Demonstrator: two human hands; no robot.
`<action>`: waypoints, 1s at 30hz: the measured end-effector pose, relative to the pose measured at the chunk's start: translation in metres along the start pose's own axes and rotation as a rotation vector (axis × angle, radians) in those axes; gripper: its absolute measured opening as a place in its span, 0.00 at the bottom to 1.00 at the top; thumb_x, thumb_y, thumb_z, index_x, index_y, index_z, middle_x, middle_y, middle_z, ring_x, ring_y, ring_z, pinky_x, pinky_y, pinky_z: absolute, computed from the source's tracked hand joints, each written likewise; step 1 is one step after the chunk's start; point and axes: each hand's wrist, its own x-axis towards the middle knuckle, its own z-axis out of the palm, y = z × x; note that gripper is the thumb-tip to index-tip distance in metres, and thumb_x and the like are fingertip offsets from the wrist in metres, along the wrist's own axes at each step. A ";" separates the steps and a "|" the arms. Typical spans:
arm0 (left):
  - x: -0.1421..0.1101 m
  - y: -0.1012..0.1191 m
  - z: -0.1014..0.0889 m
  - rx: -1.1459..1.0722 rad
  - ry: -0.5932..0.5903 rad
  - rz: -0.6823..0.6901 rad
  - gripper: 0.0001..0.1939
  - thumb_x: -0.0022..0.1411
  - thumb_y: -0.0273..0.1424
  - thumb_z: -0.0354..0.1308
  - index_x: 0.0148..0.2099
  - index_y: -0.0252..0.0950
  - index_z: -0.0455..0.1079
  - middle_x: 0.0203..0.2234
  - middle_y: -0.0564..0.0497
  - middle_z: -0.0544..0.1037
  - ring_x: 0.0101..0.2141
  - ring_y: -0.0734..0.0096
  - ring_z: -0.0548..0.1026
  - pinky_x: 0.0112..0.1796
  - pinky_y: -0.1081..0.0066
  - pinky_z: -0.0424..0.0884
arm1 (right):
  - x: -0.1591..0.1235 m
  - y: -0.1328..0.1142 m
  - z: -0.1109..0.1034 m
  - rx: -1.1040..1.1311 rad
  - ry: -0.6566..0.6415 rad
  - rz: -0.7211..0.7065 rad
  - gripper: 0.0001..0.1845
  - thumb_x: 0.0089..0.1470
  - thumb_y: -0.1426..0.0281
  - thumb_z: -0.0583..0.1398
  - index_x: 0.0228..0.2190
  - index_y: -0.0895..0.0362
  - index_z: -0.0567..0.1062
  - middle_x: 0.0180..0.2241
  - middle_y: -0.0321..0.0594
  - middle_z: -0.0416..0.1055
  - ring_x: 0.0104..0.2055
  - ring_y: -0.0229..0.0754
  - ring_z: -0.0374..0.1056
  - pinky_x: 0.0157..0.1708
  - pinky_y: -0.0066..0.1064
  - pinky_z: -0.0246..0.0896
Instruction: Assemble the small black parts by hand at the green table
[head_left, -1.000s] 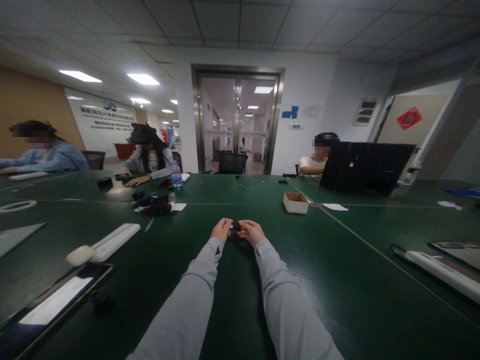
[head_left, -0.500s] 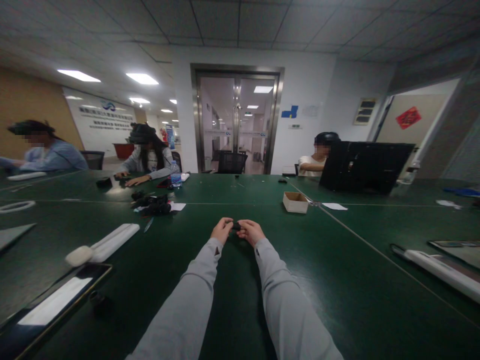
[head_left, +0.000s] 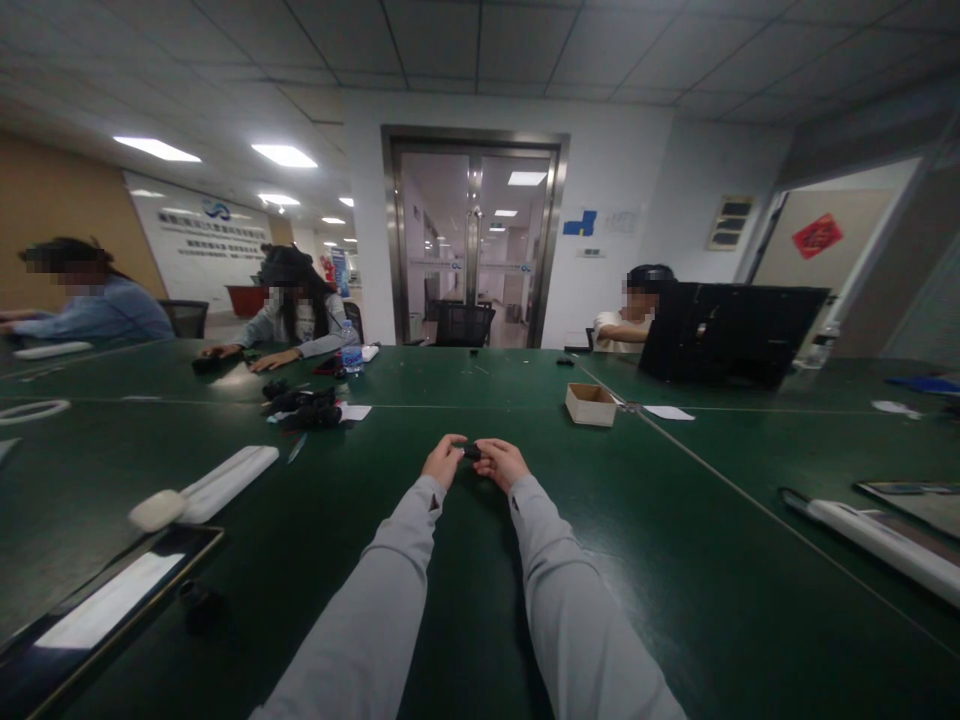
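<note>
Left of the pale, open-topped rectangular box [head_left: 589,412], the left hand [head_left: 442,463] and right hand [head_left: 505,463] pinch a small black object [head_left: 472,452], fingers nearly closed; uneven pressure could drop it.

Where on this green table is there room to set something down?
A wide bare patch of table lies between the right sleeve and the long white item. Another lies between the open box and the black bundle with its paper. Crowded: near left, where the dark slab, rounded white item and small black object sit close together.
</note>
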 end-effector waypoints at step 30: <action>-0.002 0.002 0.001 0.011 -0.004 0.069 0.12 0.52 0.29 0.48 0.39 0.36 0.67 0.20 0.56 0.67 0.22 0.79 0.65 0.25 0.77 0.63 | 0.004 0.003 -0.001 -0.001 -0.034 0.029 0.06 0.45 0.74 0.60 0.23 0.65 0.69 0.18 0.41 0.69 0.17 0.34 0.66 0.17 0.22 0.64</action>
